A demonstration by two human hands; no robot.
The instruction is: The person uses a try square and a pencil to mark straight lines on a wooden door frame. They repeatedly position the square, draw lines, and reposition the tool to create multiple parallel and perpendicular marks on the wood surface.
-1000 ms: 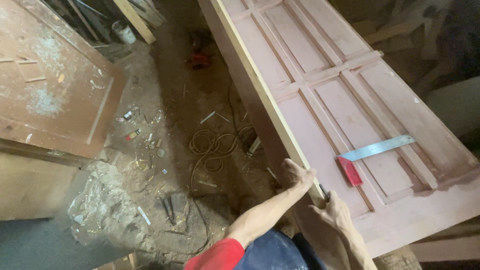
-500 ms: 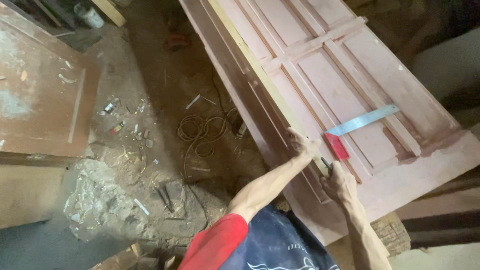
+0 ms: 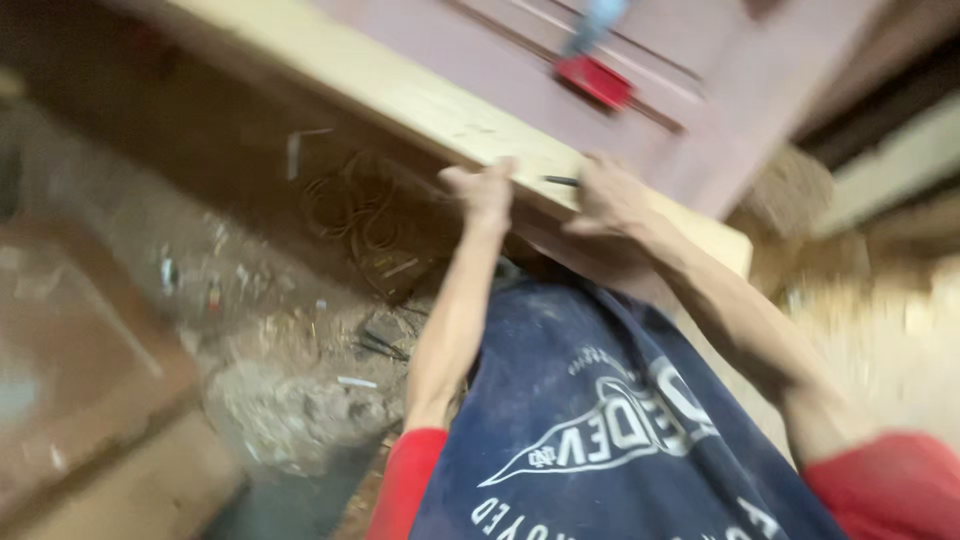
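In the head view, blurred by motion, I see my left hand [image 3: 482, 192] curled over the near edge of the pale wooden strip [image 3: 400, 95] that runs along the rim of the pinkish panelled door [image 3: 690, 120], fingers closed around the strip's edge. My right hand [image 3: 605, 195], at about three o'clock from the left one, presses on the same strip and pinches a thin dark pencil [image 3: 560, 181] that points toward nine o'clock. The strip runs from ten o'clock down to four o'clock across the frame. At twelve o'clock of my right hand, a try square with a red stock [image 3: 595, 80] lies on the door, apart from both hands. To my judgement, the work goes best with the left hand pinning the strip flush against the door edge, so it cannot creep, and the pencil kept flat to the wood. The square's blade is cut off at the top, the pencil tip is smeared, and the coiled cord [image 3: 345, 205] on the floor at nine o'clock is barely legible.
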